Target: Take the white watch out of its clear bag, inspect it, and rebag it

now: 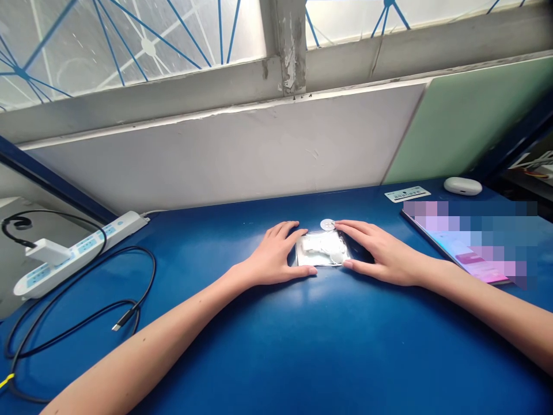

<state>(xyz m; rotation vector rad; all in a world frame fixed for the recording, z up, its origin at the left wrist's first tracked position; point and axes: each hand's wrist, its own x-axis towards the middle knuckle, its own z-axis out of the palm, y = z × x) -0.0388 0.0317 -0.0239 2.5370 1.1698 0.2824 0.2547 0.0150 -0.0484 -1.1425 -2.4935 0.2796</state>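
A small clear plastic bag [323, 248] with white items inside lies flat on the blue table, between my two hands. My left hand [280, 251] rests at the bag's left edge, thumb and fingers apart. At the right edge is my right hand [375, 251], its thumb by the bag's lower corner and its fingers stretched out above. The right fingertips touch or nearly touch a small round white disc [328, 225] just behind the bag. What exactly the white items are is hard to make out through the shiny plastic.
On the left stand a white power strip [84, 248] with a plugged-in charger [48, 252] and a coiled black cable [125, 317]. To the right lie a tablet-like screen [466, 245], a white label card [407, 194] and a white rounded case [462, 185]. A wall [242, 155] borders the table's back.
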